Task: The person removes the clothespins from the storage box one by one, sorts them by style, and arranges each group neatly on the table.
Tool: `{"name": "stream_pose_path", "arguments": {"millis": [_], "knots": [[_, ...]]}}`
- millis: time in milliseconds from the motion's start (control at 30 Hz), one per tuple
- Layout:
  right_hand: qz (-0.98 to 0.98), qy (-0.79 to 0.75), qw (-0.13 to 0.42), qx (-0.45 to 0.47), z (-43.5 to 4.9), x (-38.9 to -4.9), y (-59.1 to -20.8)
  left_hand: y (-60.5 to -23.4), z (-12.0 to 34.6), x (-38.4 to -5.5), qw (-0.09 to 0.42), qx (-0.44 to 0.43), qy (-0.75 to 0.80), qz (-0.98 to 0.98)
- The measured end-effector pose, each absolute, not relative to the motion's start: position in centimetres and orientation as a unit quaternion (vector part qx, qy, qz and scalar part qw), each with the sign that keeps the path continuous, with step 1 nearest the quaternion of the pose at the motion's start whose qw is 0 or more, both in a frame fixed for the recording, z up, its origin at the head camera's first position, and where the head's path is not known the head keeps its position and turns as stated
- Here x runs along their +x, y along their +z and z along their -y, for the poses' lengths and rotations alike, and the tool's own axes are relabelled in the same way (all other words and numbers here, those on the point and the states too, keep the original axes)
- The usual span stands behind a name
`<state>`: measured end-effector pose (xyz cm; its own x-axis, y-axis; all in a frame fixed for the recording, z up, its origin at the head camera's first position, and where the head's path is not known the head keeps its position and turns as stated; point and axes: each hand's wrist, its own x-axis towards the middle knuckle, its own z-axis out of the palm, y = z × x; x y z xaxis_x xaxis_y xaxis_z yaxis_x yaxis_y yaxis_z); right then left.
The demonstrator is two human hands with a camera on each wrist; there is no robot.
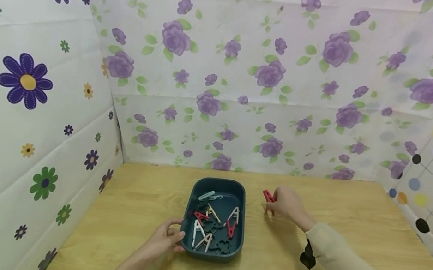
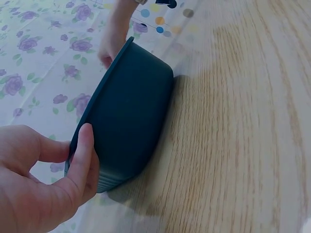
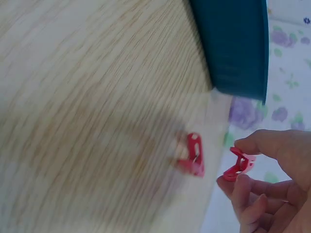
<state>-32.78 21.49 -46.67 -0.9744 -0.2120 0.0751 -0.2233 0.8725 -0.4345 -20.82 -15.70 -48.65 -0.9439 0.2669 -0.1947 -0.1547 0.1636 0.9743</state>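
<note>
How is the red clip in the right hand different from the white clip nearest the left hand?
Colour: the red clip is bright red; the white clip is white.
Hold: the right hand pinches the red clip, while no hand holds the white clip.
Place: the red clip is outside the container, to its right; the white clip lies inside.
Shared: both are small clips.

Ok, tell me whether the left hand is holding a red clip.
No, the left hand grips the edge of the dark teal bin, its thumb and fingers on either side of the wall.
</note>
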Motion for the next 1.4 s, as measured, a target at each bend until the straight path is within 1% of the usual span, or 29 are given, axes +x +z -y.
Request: {"name": "stream_pose_path", "arguments": {"millis": [200,567,1033,1400], "knots": [[0.967,0.242,0.004,0.073,-23.1,-32.8,-48.0,-48.8,16.0,-20.6,0.166,0.022,0.648,-0.743],[0.975,0.217,-0.011,0.047,-24.4,-33.0,-49.8,-48.9,16.0,-20.5,0.175,0.028,0.652,-0.737],[0.974,0.214,-0.032,0.059,-24.8,-32.5,-49.3,-48.6,15.9,-20.6,0.184,0.021,0.655,-0.733],[0.980,0.186,-0.022,0.074,-25.1,-32.4,-49.2,-49.0,16.0,-20.9,0.183,0.027,0.661,-0.727]]}}
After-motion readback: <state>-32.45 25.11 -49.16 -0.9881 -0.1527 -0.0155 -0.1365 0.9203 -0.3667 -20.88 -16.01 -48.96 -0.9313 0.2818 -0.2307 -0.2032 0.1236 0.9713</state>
